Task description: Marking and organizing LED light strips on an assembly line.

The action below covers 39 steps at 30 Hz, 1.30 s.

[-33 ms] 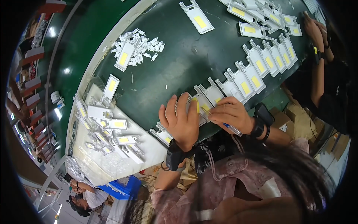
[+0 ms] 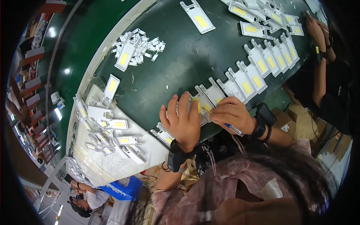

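A row of flat white plastic plates with yellow rectangles and notched ends runs slantwise along the table edge in front of me. My left hand lies over plates in the row, fingers spread. A yellow patch shows at its index fingertip; whether it is worn or stuck there I cannot tell. Just to the right, my right hand is closed round a slim pen-like tool with a clear and blue barrel. Its thin tip points at the yellow area of a plate beside my left fingers. My palm hides part of the row.
Small white parts lie heaped at the far left, a plate on top. More plates pile on a white sheet. Another plate pile is at the far right, near a co-worker's arm. A blue bin stands below.
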Each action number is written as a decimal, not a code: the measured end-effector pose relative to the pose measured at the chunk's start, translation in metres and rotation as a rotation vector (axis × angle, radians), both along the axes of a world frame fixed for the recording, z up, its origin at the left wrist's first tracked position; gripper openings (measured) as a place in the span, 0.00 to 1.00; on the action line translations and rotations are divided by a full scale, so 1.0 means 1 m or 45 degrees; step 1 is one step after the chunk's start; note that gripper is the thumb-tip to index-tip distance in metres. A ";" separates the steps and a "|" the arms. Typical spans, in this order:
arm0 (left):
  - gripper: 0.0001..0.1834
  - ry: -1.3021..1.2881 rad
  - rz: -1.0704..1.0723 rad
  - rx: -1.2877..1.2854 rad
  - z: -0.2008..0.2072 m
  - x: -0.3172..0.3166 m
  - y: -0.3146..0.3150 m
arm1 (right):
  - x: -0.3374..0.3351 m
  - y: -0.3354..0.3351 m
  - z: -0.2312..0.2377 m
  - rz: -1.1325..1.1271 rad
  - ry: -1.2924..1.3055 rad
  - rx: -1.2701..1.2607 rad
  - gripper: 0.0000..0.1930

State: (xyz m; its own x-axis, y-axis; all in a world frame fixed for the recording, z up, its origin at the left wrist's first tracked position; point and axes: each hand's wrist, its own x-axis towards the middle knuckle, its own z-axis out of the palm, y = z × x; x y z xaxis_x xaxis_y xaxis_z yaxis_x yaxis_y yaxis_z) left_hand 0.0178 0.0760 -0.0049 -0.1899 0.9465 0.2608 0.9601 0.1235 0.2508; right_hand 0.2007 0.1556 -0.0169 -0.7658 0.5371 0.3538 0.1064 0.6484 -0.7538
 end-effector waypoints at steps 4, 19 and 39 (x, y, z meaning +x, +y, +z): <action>0.08 0.138 0.013 -0.040 0.006 0.004 0.006 | -0.001 0.002 0.001 -0.003 0.004 -0.007 0.15; 0.07 0.014 -0.126 0.090 -0.005 -0.004 0.003 | 0.000 0.002 0.003 -0.007 0.003 -0.066 0.16; 0.10 0.158 -0.317 0.003 -0.004 -0.014 0.003 | 0.000 0.001 0.001 -0.003 -0.008 -0.093 0.15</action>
